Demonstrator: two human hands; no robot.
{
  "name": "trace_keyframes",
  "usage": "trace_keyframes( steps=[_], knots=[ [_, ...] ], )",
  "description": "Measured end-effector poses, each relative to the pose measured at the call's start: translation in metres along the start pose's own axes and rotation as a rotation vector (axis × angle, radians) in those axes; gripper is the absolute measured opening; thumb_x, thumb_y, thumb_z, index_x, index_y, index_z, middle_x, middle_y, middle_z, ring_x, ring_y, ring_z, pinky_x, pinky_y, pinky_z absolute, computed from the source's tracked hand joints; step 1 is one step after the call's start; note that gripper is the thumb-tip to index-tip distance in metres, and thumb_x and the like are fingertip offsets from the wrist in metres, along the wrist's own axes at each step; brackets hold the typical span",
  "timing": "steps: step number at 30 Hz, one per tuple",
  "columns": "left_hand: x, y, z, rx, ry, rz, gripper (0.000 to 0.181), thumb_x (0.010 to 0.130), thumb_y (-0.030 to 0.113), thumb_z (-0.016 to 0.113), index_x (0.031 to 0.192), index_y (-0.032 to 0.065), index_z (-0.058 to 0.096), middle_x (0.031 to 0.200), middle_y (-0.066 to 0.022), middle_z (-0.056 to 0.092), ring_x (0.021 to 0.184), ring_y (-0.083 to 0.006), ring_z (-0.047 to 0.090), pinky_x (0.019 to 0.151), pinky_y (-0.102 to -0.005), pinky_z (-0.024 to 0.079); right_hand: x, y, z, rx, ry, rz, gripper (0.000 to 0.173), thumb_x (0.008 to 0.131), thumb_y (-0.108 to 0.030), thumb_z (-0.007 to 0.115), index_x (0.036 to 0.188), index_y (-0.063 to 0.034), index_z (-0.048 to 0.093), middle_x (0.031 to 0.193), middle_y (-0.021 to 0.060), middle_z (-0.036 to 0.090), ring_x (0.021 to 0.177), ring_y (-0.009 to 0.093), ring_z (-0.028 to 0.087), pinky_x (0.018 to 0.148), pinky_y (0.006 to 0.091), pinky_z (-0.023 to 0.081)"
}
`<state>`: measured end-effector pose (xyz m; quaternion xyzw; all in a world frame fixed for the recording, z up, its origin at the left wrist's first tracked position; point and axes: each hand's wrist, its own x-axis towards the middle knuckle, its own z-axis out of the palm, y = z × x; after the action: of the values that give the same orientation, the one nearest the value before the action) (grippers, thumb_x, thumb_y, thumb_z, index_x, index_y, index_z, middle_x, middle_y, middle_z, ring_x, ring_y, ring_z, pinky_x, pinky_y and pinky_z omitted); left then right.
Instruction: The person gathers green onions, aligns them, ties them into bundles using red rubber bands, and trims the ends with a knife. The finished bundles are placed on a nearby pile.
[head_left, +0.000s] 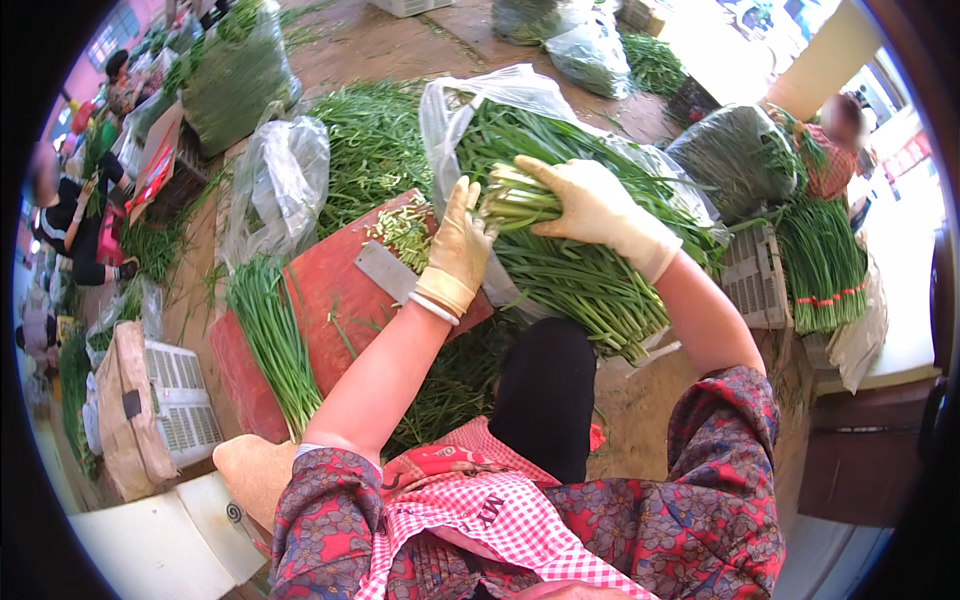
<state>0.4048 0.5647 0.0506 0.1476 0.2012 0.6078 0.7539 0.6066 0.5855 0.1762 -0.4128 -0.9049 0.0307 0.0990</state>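
Observation:
A bundle of green stalks (516, 196) with pale cut ends lies between my gloved hands. My right hand (581, 199) grips it from above, thumb and fingers around the ends. My left hand (459, 244) is upright against the cut ends, fingers extended; whether it grips any stalks is unclear. Beneath is an opened plastic bag (517, 86) full of long leafy greens (592, 281). Under my left wrist, a metal blade (386, 270) lies on a red board (322, 330), its handle hidden. Chopped pale stalk ends (403, 234) are heaped beside it. Thin green stalks (270, 337) lie across the board's left part.
Loose greens (367, 142) and a crumpled plastic bag (277, 176) lie beyond the board. White crates (180, 397) stand at the left. At the right, banded green bundles (821, 262) stand beside another crate (754, 277). Other people sit at far left and far right.

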Motion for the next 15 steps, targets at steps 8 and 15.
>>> trace_keyframes(
  steps=[8, 15],
  knots=[
    [-0.011, -0.005, 0.026, -0.104, -0.122, -0.161, 0.044, 0.107, 0.036, 0.046, 0.135, 0.0047, 0.058, 0.129, -0.0144, 0.065, 0.122, -0.0297, 0.061, 0.108, -0.0480, 0.047, -0.032, -0.028, 0.015, -0.198, 0.182, -0.011, 0.113, 0.060, -0.045, 0.090, 0.153, -0.0057, 0.040, 0.148, 0.0192, 0.050, 0.134, 0.037, 0.051, 0.110, 0.0432, 0.044],
    [-0.055, 0.015, 0.084, 0.189, -0.265, 0.050, 0.035, 0.104, 0.024, 0.055, 0.131, 0.0023, 0.058, 0.123, -0.0113, 0.066, 0.112, -0.0236, 0.065, 0.099, -0.0413, 0.053, -0.038, -0.052, -0.005, 0.009, 0.331, -0.001, 0.105, 0.068, -0.025, 0.086, 0.156, -0.0068, 0.031, 0.128, 0.0157, 0.061, 0.128, 0.034, 0.055, 0.114, 0.0526, 0.036]
  ],
)
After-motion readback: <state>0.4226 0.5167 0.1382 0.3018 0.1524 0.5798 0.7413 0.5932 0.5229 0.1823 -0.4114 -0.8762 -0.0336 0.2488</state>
